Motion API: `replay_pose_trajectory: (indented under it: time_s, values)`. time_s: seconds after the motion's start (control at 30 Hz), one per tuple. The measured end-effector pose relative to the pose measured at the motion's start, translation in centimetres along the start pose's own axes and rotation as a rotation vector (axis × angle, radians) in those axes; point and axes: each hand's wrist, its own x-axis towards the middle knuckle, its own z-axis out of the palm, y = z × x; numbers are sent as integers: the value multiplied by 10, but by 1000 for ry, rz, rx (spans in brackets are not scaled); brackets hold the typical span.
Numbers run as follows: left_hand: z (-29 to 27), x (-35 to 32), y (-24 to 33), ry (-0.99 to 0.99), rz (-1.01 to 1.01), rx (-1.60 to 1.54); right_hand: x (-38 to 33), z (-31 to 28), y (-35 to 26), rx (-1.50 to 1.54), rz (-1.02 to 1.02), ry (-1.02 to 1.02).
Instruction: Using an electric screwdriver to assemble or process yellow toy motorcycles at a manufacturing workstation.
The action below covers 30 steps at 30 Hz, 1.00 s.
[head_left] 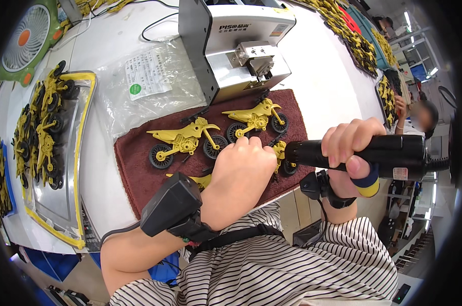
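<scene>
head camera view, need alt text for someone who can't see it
A person's left hand presses a yellow toy motorcycle onto a maroon cloth mat while the right hand points a black electric screwdriver at it. Two finished motorcycles lie beyond, before a grey machine; a tray of motorcycles sits left.

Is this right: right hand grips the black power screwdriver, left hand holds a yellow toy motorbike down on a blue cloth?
Not quite. The cloth is dark red-brown, not blue, as the head view shows. The rest stands: the right hand grips the black power screwdriver, and the left hand holds a yellow toy motorbike down on it.
</scene>
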Motion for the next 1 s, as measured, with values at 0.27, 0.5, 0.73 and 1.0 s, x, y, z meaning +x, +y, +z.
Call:
replay_pose_trajectory:
  time_s: [0.27,0.5,0.73,1.0]
  values:
    - [0,3,1,15,29,6,26,-9,-30,29,-153,-155]
    - [-2,-4,-2,-19,17,52,90,12,-2,70,-349,-20]
    - [0,-1,-2,13,40,-5,104,48,10,-88,-381,96]
    - [0,3,0,-38,19,8,58,-1,-20,67,-57,-211]
